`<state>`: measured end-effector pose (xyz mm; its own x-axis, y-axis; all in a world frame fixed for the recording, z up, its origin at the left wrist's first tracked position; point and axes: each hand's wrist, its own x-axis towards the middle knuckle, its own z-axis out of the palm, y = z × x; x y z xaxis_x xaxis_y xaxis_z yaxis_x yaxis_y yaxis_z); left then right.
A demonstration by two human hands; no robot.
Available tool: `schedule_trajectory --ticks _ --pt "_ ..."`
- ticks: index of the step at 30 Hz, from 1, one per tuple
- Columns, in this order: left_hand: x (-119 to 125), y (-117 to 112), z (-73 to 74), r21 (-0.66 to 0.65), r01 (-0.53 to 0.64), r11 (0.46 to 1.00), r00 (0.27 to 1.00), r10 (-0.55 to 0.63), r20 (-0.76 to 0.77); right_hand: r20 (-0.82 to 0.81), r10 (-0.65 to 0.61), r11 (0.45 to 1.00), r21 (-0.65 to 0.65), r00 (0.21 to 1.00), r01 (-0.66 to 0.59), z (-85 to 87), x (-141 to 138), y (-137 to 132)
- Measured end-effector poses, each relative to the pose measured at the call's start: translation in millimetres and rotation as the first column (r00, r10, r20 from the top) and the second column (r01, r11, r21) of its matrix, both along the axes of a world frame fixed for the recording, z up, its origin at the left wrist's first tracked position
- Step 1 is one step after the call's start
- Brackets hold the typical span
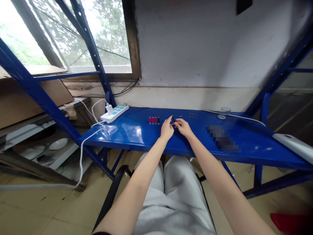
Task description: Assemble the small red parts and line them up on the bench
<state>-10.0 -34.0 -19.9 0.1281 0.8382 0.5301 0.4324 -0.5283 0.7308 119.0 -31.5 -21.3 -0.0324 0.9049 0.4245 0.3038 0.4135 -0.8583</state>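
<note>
Over the middle of the blue table (132, 130), my left hand (167, 128) and my right hand (183, 127) meet at a small black tube (173, 118). Fingers of both hands are closed around it, and it stands tilted between their tips. Part of the tube is hidden by the fingers. Left of my hands, three small red tubes (153, 120) and one black tube (158, 120) stand in a row, with paler lower ends. Beyond my right hand lies a row of several tiny metallic pieces (193, 115), too small to name.
A clear glass cup (224, 113) sits at the back right. Nearer is a blurred-out dark object (222, 138). On the left, a white power strip (114, 113) has a plug and white cord. A white panel-like object (293, 145) overlaps the right edge. Blue frame posts flank the table.
</note>
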Motion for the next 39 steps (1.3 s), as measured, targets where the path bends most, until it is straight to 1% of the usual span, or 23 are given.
schedule_trajectory --ticks 4,6,9,12,15,19,22,24,26,28,30,32,34,36,38,39 --pt "0 -6 4.3 0.034 0.007 0.999 1.000 -0.007 -0.003 -0.002 -0.015 1.000 0.014 1.000 0.015 -2.9 1 1" --pt "0 -9 7.2 0.042 0.001 0.999 1.000 0.000 -0.027 0.009 -0.021 1.000 0.007 1.000 0.021 -4.2 1 2" --pt "0 -16 11.7 0.035 -0.050 0.998 0.991 0.054 -0.123 0.042 -0.042 0.999 0.008 0.998 0.042 -5.3 2 2" --pt "2 -22 14.8 0.045 -0.107 0.993 0.968 0.114 -0.225 0.098 -0.080 0.996 0.044 0.992 0.076 -5.7 2 3" --pt "3 -25 16.2 0.078 -0.123 0.989 0.943 0.141 -0.301 0.168 -0.117 0.991 0.087 0.979 0.104 -5.8 2 3" --pt "4 -28 17.0 0.118 -0.134 0.984 0.919 0.168 -0.357 0.222 -0.148 0.987 0.098 0.964 0.129 -5.3 1 2" --pt "4 -28 17.9 0.126 -0.125 0.984 0.912 0.164 -0.375 0.239 -0.185 0.982 0.090 0.953 0.168 -4.0 0 0" --pt "4 -27 18.8 0.120 -0.098 0.988 0.916 0.137 -0.376 0.237 -0.210 0.977 0.078 0.949 0.197 -2.9 0 0" --pt "0 -24 20.3 0.128 -0.070 0.989 0.926 0.112 -0.359 0.208 -0.207 0.978 0.078 0.956 0.195 -2.0 1 0" --pt "-7 -20 22.1 0.158 -0.046 0.986 0.946 0.094 -0.311 0.181 -0.197 0.979 0.093 0.964 0.182 -1.5 2 2" --pt "-17 -15 23.7 0.188 -0.039 0.981 0.973 0.080 -0.215 0.199 -0.213 0.975 0.099 0.957 0.197 -1.2 3 5" --pt "-29 -10 24.1 0.190 -0.061 0.980 0.994 0.076 -0.073 0.254 -0.229 0.973 0.090 0.940 0.213 -0.9 0 9" --pt "-41 -7 23.1 0.162 -0.110 0.981 0.991 0.096 0.091 0.298 -0.204 0.979 0.057 0.932 0.196 -0.4 -7 14" --pt "-49 -4 20.6 0.112 -0.170 0.979 0.957 0.137 0.257 0.321 -0.151 0.987 0.000 0.935 0.160 0.7 -17 19" --pt "-54 0 17.8 0.039 -0.231 0.972 0.893 0.196 0.405 0.333 -0.104 0.989 -0.062 0.937 0.131 2.6 -29 23" --pt "-56 1 16.5 -0.004 -0.255 0.967 0.855 0.228 0.466 0.350 -0.101 0.989 -0.069 0.931 0.133 3.7 -35 26"
